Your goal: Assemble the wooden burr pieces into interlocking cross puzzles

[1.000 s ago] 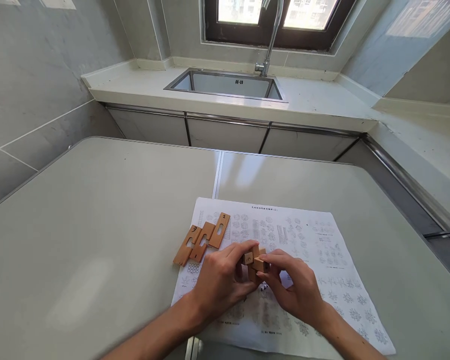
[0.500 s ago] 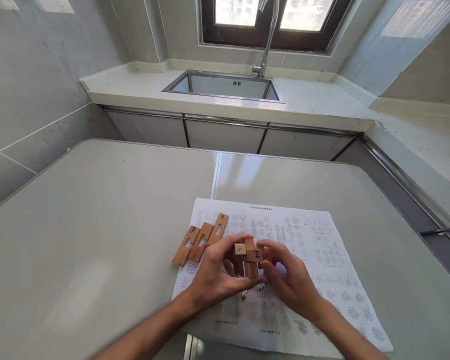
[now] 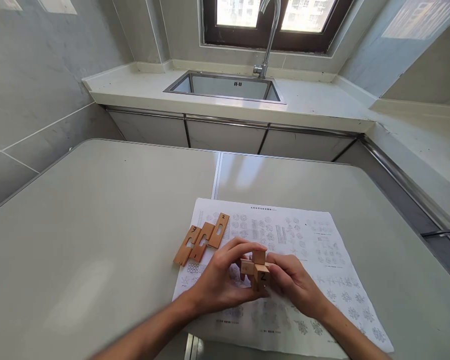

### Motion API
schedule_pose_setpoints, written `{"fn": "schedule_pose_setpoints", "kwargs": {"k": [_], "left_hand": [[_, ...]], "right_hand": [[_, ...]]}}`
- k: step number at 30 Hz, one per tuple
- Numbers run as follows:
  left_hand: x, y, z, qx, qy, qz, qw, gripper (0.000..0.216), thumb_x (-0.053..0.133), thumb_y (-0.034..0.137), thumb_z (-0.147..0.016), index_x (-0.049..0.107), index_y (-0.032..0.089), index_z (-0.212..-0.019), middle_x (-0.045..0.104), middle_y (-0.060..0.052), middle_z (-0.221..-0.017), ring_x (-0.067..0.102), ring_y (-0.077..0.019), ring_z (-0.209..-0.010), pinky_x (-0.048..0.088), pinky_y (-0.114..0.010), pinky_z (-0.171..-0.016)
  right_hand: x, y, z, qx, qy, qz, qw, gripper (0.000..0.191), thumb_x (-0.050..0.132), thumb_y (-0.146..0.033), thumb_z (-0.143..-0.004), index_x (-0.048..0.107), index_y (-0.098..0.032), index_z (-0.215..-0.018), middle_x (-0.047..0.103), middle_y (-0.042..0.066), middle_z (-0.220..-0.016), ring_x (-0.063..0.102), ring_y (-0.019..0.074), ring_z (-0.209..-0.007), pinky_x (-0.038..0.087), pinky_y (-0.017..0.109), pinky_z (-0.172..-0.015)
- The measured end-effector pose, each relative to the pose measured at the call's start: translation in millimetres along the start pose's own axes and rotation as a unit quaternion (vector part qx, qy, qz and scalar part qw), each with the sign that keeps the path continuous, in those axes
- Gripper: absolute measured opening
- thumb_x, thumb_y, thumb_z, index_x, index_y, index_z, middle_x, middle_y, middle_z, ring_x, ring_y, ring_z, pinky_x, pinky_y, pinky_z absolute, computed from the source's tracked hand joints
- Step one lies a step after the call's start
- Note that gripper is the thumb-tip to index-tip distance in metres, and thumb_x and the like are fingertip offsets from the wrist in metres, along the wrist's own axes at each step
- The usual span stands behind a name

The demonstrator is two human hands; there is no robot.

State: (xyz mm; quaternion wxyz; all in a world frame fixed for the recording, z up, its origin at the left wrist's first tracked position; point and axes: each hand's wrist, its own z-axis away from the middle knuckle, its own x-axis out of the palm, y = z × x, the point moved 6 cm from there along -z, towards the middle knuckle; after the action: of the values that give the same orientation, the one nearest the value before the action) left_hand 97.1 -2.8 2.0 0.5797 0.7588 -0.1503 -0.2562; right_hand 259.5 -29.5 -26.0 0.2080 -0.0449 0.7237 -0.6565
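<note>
Lowering the cluster a little since half a second ago, you have brought the interlocked wooden pieces [image 3: 258, 270] down closer to the instruction sheet [image 3: 315, 250] and turned them, so the block marked 2 now faces you lower in the bundle and a bare block end stands up at the top — a re-seating of the parts, I would judge, not a new piece added. On the left, the three loose slotted pieces [image 3: 202, 238] lie flat where they were, side by side across the sheet's left edge on the table [image 3: 97, 225], well apart from your hands. Your left hand [image 3: 219, 280] curls round the cluster's left side, thumb and fingers pinching it; your right hand [image 3: 296, 285] closes on its right side, fingertips pressed to the wood. The cluster itself is pale tan, short square-ended bars crossing at right angles, held just above the sheet's lower middle — whether it touches the paper I cannot tell.
</note>
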Motion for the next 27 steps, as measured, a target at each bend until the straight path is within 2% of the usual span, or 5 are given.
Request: {"fn": "schedule_pose_setpoints", "kwargs": {"k": [5,10,16,20,27], "left_hand": [[3.2,-5.7,2.9,-0.012,-0.009,0.023,1.0,0.073,0.091,0.025,-0.08,0.058,0.033,-0.144,0.067,-0.007,-0.126,0.07,-0.0173,-0.092,0.06,-0.027,-0.075],[1.8,-14.8,5.4,-0.106,0.018,0.071,0.992,0.083,0.086,0.025,-0.085,0.041,0.036,-0.154,0.058,-0.01,-0.143,0.067,-0.0091,-0.077,0.056,-0.021,-0.062],[0.7,-10.4,3.7,-0.118,0.032,0.052,0.991,0.053,0.075,0.028,-0.093,0.052,0.026,-0.141,0.064,-0.009,-0.129,0.064,-0.0087,-0.073,0.055,-0.022,-0.063],[0.3,-10.6,3.4,-0.123,0.023,0.042,0.991,0.043,0.071,0.032,-0.097,0.054,0.026,-0.135,0.065,-0.009,-0.126,0.063,-0.0099,-0.074,0.055,-0.024,-0.065],[1.3,-10.2,2.4,-0.13,-0.009,0.007,0.991,0.03,0.069,0.034,-0.099,0.058,0.022,-0.123,0.062,0.002,-0.08,0.061,-0.013,-0.07,0.05,-0.024,-0.063]], "right_hand": [[5.8,10.8,2.9,0.065,-0.014,-0.138,0.988,0.051,0.049,-0.056,-0.108,0.054,-0.021,-0.07,0.05,-0.004,-0.049,0.041,0.0122,-0.046,0.034,0.026,-0.051],[-16.5,18.7,-4.2,0.087,0.102,-0.326,0.936,0.044,0.047,-0.052,-0.106,0.064,-0.02,-0.082,0.047,-0.005,-0.049,0.035,0.0118,-0.038,0.032,0.025,-0.04],[-54.7,29.2,-10.3,0.083,0.219,-0.468,0.852,0.029,0.062,-0.042,-0.099,0.059,-0.02,-0.08,0.05,-0.005,-0.068,0.021,0.0037,-0.037,0.031,0.017,-0.031],[-72.0,36.5,-7.9,0.077,0.259,-0.538,0.799,0.013,0.069,-0.028,-0.096,0.059,-0.02,-0.092,0.053,-0.006,-0.076,0.035,0.0027,-0.04,0.041,0.012,-0.033],[-89.1,48.7,-4.2,0.052,0.307,-0.657,0.687,0.011,0.043,-0.014,-0.107,0.053,-0.019,-0.104,0.053,-0.003,-0.077,0.048,0.0064,-0.046,0.05,0.016,-0.039]]}}
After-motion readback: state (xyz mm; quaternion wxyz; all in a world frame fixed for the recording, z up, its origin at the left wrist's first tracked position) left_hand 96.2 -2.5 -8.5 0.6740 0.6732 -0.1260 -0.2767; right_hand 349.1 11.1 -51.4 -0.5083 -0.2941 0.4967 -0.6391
